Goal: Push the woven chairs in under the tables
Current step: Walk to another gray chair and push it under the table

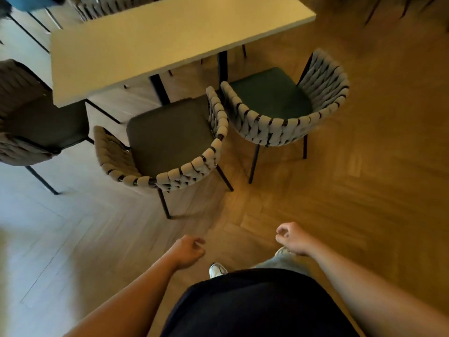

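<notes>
Hands hang empty over the herringbone wooden floor (364,190): the left hand (188,251) and the right hand (292,238) both have loosely curled fingers and touch nothing. Well ahead stand two woven chairs with dark seat cushions, the nearer woven chair (170,147) partly under the pale rectangular table (158,40), the farther woven chair (286,105) out beside the table's corner. A third woven chair (29,117) sits at the left edge, and a fourth shows blurred beyond the table.

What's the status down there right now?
Both hands, left and right, empty, loosely curled. Two grey woven chairs with dark seats, near and far, not pushed under the pale rectangular table. Floor between clear.
</notes>
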Demonstrator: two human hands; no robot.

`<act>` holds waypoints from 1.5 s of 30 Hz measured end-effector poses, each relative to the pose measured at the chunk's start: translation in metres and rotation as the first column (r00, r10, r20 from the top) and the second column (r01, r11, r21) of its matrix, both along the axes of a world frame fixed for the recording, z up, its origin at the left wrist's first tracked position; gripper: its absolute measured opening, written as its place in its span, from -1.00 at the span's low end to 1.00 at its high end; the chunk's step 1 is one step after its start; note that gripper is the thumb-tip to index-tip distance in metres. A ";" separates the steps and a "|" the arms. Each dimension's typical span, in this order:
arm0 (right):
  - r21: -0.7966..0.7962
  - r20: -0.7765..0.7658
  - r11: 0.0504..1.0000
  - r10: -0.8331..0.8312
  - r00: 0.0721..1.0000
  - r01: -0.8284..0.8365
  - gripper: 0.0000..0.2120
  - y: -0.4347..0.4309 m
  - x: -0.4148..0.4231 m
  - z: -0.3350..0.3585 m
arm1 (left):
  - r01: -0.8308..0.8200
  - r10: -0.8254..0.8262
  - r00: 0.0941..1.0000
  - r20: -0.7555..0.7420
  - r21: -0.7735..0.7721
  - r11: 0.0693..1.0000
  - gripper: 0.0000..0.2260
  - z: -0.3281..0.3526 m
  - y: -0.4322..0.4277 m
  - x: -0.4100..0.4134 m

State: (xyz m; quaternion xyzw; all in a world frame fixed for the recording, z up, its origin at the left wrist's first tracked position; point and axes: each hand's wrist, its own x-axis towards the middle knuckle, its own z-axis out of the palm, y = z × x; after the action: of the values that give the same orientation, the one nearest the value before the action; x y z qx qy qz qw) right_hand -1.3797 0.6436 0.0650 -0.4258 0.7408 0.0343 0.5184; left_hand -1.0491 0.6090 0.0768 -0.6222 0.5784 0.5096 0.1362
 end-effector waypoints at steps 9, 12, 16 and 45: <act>-0.006 0.057 0.956 -0.293 0.954 0.294 -0.69 0.085 -0.157 0.011 | 0.165 -0.161 0.984 0.074 -0.043 0.985 -0.70 0.001 -0.037 -0.120; -0.019 0.068 0.919 -0.391 0.918 0.393 -0.67 0.110 -0.219 0.012 | 0.248 -0.244 0.968 0.055 -0.077 0.966 -0.70 -0.004 -0.055 -0.203; -0.015 0.051 0.885 -0.464 0.884 0.465 -0.66 0.134 -0.284 0.022 | 0.393 -0.396 0.918 -0.027 -0.088 0.915 -0.71 0.008 -0.068 -0.325; -0.047 0.003 0.875 -0.482 0.876 0.481 -0.91 -0.299 -0.776 0.013 | 0.444 -0.452 0.890 -0.057 -0.111 0.889 -0.74 -0.010 -0.494 -0.837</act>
State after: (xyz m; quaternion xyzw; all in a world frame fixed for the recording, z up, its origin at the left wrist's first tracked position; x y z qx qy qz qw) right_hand -2.1557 0.3450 0.0778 -0.2400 0.8262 -0.1108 0.4975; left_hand -1.8862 0.1145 0.0667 -0.4565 0.7350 0.4612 0.1969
